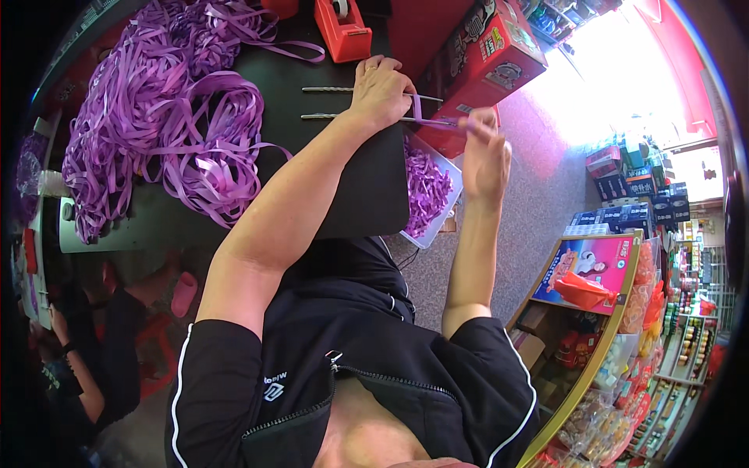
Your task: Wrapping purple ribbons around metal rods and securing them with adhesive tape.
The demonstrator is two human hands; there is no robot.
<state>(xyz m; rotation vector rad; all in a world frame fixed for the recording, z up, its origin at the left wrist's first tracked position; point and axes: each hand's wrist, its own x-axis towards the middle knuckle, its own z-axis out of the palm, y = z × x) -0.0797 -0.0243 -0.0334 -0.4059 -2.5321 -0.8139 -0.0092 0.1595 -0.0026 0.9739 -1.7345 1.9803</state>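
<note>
Now, both hands pinching one purple ribbon strip [427,117], left hand [381,90] on black table [328,70], right hand [485,156] raised.

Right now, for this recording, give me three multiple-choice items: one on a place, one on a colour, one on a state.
1. Where is the red tape dispenser?
A. At the black table's far edge
B. In the tray
C. On the floor

2. What colour is the loose ribbon pile?
A. Green
B. Purple
C. White

3. What is the right hand doing?
A. Resting flat on the table
B. Pinching a ribbon strip stretched from the left hand
C. Holding the dispenser

1 A: it stands beyond the hands.
2 B: every strand is purple.
3 B: the fingers close on the strip.
</note>
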